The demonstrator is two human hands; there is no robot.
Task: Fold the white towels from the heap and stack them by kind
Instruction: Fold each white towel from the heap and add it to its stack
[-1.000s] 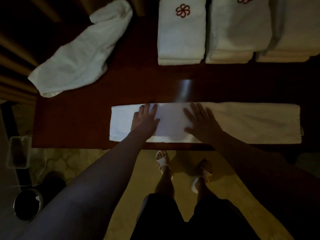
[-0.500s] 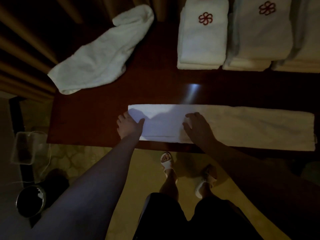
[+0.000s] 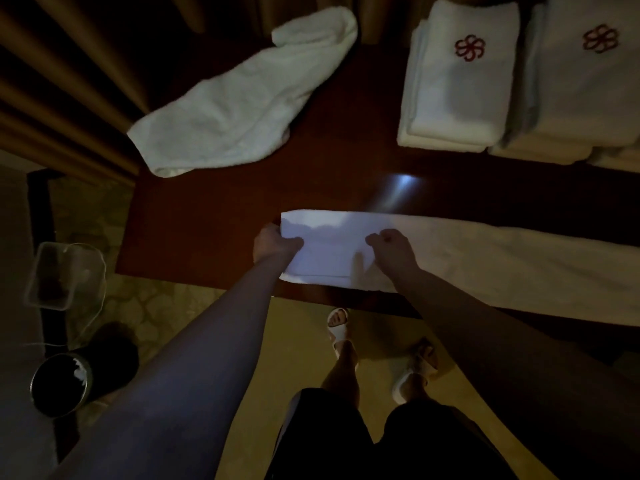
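My left hand (image 3: 275, 245) pinches the left end of the long folded towel (image 3: 485, 261) lying along the near edge of the table (image 3: 214, 216); my right hand (image 3: 393, 249) closes on it mid-strip. Risk: uneven lifting skews the fold, or the strip slides off the edge, short of the folded stacks (image 3: 460, 81)

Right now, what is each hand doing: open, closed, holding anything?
Left hand: closed, gripping the left end of the long towel.
Right hand: closed, pinching the same towel further along.

towels (image 3: 485, 261): white | stack emblem (image 3: 469, 48): red flower | table (image 3: 207, 230): dark red-brown
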